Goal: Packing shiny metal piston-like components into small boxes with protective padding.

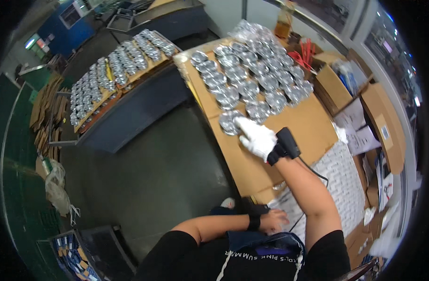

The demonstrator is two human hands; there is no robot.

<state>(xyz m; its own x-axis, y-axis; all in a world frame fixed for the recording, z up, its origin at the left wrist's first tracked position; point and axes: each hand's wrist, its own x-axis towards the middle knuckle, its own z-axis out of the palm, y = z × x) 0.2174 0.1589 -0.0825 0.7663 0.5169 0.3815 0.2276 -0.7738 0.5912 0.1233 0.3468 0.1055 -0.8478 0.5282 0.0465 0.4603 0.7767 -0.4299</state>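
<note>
Silver discs (269, 83) lie in rows on the cardboard-covered surface (242, 164), and from my distant post I attend to the nearest group (226, 122). It lies ahead and to the left of the right grip (258, 139), whose gloved fingertips (238, 121) appear to touch its right edge. Each disc is round, so I find no long axis in it. The right grip is much nearer than the left grip (273, 221), which is bare and low, near the patterned sheet (336, 175). Right fingers look slightly parted, but whether they pinch a disc I cannot tell; the left's state also is unclear. Rightward, an open box (333, 89) holds clear and blue plastic (346, 75); a bottle (283, 23) contains amber liquid.
</note>
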